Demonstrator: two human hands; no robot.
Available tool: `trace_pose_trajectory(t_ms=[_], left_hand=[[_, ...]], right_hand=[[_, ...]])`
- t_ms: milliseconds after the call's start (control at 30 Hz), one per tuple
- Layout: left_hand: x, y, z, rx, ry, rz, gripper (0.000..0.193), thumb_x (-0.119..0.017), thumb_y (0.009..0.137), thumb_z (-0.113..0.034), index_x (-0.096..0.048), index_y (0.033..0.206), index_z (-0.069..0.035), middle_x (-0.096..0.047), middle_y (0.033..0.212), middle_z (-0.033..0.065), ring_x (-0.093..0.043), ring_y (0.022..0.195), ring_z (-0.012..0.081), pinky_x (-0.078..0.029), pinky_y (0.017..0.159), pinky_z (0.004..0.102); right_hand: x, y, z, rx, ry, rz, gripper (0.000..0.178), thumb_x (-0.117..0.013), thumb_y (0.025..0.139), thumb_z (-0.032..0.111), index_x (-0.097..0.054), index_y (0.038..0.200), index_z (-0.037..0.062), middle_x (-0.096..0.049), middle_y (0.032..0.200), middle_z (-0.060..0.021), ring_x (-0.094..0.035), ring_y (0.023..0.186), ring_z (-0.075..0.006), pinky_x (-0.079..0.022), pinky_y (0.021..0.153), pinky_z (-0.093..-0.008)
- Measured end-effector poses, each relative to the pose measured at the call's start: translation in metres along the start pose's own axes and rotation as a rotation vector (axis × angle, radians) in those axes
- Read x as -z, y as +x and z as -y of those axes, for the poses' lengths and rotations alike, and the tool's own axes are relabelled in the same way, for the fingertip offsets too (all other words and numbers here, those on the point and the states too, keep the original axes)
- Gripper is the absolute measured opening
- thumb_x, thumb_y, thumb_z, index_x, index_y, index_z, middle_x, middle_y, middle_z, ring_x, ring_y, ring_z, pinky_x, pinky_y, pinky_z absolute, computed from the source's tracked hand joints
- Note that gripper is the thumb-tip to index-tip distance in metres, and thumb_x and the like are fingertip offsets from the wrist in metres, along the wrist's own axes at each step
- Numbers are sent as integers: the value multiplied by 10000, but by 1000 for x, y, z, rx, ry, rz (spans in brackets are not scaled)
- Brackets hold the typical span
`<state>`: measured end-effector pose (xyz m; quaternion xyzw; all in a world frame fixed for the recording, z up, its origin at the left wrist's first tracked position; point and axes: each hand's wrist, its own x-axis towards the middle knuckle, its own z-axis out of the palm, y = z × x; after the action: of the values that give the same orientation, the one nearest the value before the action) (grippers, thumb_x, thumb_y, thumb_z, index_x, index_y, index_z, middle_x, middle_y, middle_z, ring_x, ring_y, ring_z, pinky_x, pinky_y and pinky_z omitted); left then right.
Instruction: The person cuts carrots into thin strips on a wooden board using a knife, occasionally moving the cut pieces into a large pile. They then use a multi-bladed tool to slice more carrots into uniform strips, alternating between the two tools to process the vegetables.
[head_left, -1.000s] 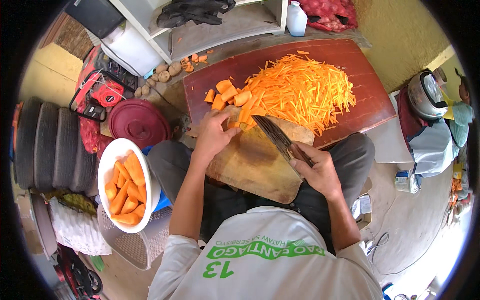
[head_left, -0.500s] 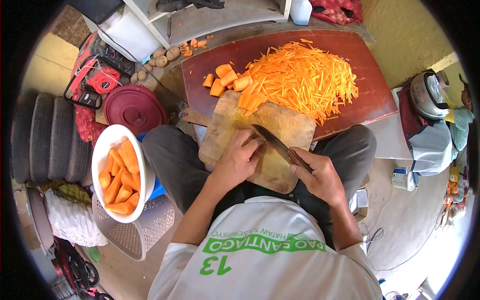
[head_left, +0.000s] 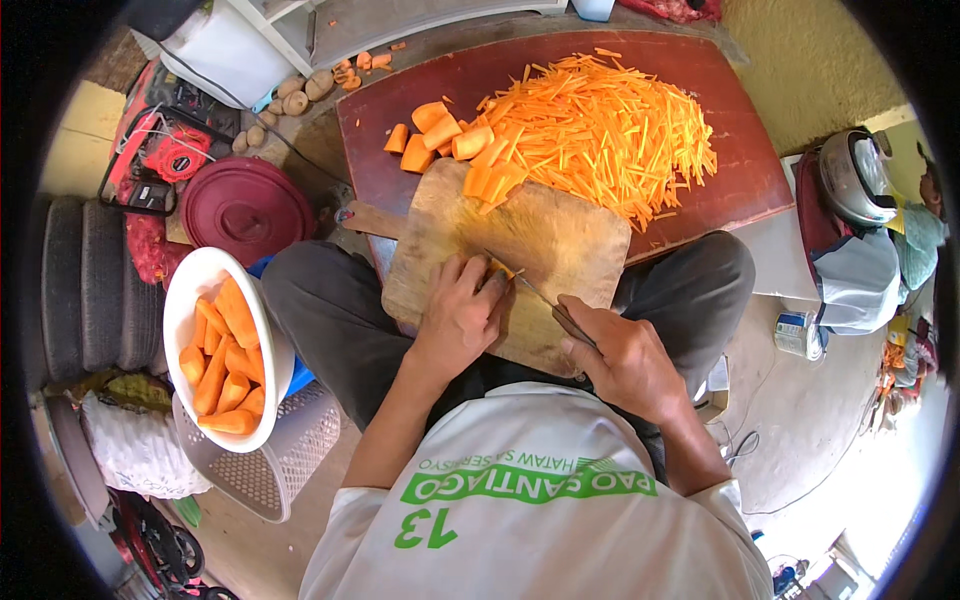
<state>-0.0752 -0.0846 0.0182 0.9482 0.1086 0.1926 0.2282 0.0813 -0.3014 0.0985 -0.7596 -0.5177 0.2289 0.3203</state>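
Wooden cutting board (head_left: 560,240) rests across my lap. My left hand (head_left: 462,318) pins a carrot piece (head_left: 499,268) on it; my right hand (head_left: 622,358) grips the knife (head_left: 545,300), blade on the carrot.

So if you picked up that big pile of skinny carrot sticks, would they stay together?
Probably not. The carrot sticks lie loose and crisscrossed on the red board, so a handful would likely shed some. They look thin, so each is probably light and might snap. Being cut flat, they likely wouldn't roll.
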Motion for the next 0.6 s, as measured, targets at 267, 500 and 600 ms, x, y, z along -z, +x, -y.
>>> trace_pose_trajectory(t_ms=[267, 500, 600], left_hand=[[-5, -3, 6, -97, -17, 16, 502, -814, 715, -94, -783, 1203, 25, -661, 1178, 137, -602, 1071, 368, -531, 954, 489], [0, -3, 3, -77, -25, 61, 437, -781, 762, -65, -771, 1179, 66, -661, 1177, 153, -591, 1060, 378, -531, 950, 492], [4, -5, 2, -87, -46, 56, 409, -754, 784, -48, -766, 1171, 84, -664, 1166, 163, -596, 1069, 381, -531, 955, 484]], right_hand=[[10, 3, 20, -35, -106, 100, 513, -783, 1022, 117, -631, 1495, -10, -770, 1002, -237, -768, 874, -453, -604, 730, -515], [-5, 28, 7, 61, -170, 81, 492, -760, 1037, 133, -594, 1485, 15, -762, 953, -230, -747, 817, -460, -580, 686, -540], [-6, 23, 9, 9, -159, 109, 489, -757, 1042, 144, -598, 1489, 24, -763, 956, -241, -756, 850, -463, -585, 706, -542]])
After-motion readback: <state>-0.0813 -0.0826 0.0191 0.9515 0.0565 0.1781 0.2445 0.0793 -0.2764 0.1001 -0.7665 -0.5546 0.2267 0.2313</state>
